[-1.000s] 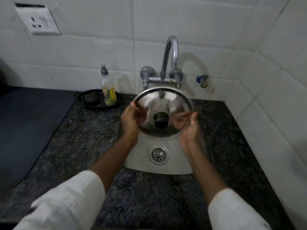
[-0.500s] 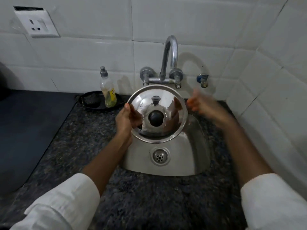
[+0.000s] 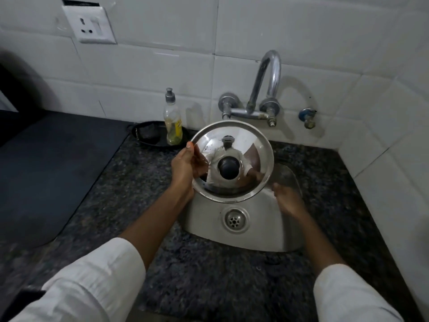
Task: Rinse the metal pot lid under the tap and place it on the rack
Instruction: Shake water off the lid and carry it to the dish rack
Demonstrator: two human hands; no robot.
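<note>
Two white sleeves [image 3: 92, 284] enter from the lower edge of the frame over a dark speckled stone surface [image 3: 130, 182]. At centre, a small steel sink [image 3: 274, 228] is set into the surface, its drain [image 3: 235, 220] visible in the basin floor. The right hand [image 3: 289, 202], blurred, lies over the sink's right side just beside the lower right rim of the metal pot lid [image 3: 241, 145], fingers loosely spread and grasping nothing. The left hand [image 3: 185, 167] grips the lid's left rim, thumb on the upper face; the lid is tilted toward the camera above the sink's rear half, its black knob [image 3: 228, 168] at centre. Behind it, a chrome tap [image 3: 267, 77] is mounted on the white tiled wall; no water stream is discernible. Left of the tap, a soap bottle [image 3: 172, 119] stands on a dark tray [image 3: 148, 135]. A wall socket [image 3: 89, 25] occupies the upper left.
</note>
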